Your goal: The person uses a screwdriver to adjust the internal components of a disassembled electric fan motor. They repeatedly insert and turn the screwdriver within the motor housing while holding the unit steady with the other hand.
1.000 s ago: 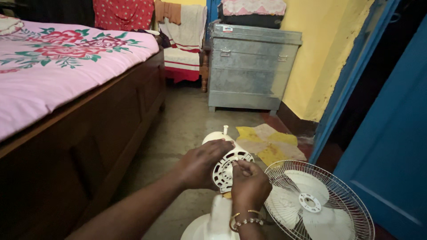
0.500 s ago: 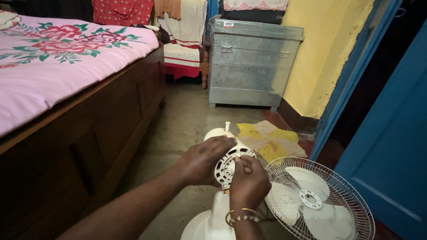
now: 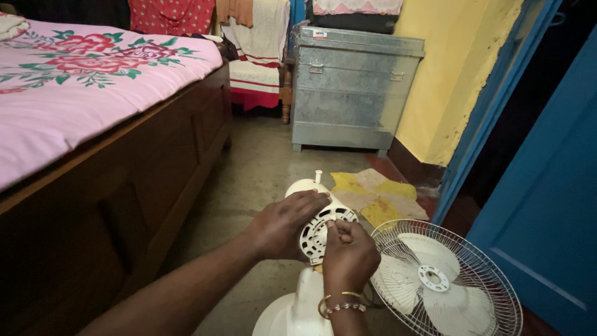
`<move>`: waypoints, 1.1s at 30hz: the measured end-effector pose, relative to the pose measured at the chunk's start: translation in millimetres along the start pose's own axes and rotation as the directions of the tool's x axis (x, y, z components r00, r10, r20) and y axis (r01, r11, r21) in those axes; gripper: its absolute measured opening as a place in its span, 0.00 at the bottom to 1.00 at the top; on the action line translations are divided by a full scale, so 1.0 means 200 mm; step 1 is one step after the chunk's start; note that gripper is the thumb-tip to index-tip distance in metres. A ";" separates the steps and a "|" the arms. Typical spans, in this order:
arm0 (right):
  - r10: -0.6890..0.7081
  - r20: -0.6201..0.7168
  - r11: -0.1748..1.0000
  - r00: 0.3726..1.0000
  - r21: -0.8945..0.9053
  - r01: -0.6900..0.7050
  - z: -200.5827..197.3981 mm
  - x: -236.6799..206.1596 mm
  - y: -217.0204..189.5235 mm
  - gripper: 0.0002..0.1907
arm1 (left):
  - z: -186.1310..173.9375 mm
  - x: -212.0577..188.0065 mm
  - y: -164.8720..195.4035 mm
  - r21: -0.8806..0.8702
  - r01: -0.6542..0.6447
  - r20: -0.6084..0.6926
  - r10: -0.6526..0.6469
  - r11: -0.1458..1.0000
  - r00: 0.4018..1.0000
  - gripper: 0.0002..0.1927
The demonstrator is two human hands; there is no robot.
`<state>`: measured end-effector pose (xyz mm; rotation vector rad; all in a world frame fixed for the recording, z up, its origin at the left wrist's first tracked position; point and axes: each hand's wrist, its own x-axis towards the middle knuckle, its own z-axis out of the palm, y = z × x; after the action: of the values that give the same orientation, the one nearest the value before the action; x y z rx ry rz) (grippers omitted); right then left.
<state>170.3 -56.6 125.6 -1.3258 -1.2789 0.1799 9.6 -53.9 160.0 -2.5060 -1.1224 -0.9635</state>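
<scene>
A white stand fan's motor head [image 3: 314, 214] stands in front of me with its grille and blade taken off. My left hand [image 3: 283, 224] wraps over the top and left side of the motor housing and steadies it. My right hand [image 3: 349, 252], with bangles at the wrist, pinches something small at the centre of the round white mounting plate [image 3: 316, 235]; what the fingers hold is hidden. The fan's white base [image 3: 292, 314] shows below my hands. A wire grille with the white blade [image 3: 443, 280] lies on the floor to the right.
A wooden bed [image 3: 112, 186] with a pink flowered sheet fills the left. A grey metal trunk [image 3: 354, 90] stands against the far wall. A yellow cloth [image 3: 373, 193] lies on the floor. A blue door [image 3: 547, 205] stands at the right.
Both hands stay on the fan motor head. The view has shifted slightly, and my right fingers have worked a little at the plate's centre.
</scene>
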 end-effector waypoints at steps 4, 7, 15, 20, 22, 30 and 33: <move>0.061 0.013 0.997 0.998 0.054 -0.062 0.00 0.00 0.00 0.10 | 0.00 0.00 0.00 0.021 0.012 0.025 -0.013 1.000 1.000 0.63; 0.059 0.014 0.997 0.998 0.052 -0.059 0.00 0.00 0.00 0.08 | 0.00 0.00 0.00 0.030 0.002 0.030 -0.003 1.000 1.000 0.62; 0.092 0.034 0.993 0.995 0.067 -0.094 0.01 0.01 0.02 0.10 | 0.00 0.00 0.00 -0.004 -0.019 -0.014 0.019 1.000 1.000 0.61; 0.063 0.030 0.991 0.998 0.113 -0.066 0.01 0.01 0.02 0.10 | 0.00 0.02 0.02 0.097 0.112 0.169 -0.127 0.989 0.977 0.68; 0.070 0.030 0.991 0.997 0.109 -0.073 0.01 0.01 0.01 0.09 | -0.01 0.02 0.02 0.063 0.067 0.099 -0.074 0.996 0.992 0.64; 0.075 0.033 0.997 0.997 0.029 -0.076 0.00 0.01 0.02 0.10 | 0.00 0.00 0.01 0.019 0.018 0.031 -0.018 1.000 0.999 0.62; 0.040 -0.001 0.995 0.999 0.088 -0.040 0.00 0.00 0.02 0.09 | 0.00 0.00 0.01 0.021 -0.002 0.011 0.002 1.000 1.000 0.62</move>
<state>172.1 -54.4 123.2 -1.2761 -1.2296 0.2596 10.7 -54.3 160.3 -2.4985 -1.1267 -0.9340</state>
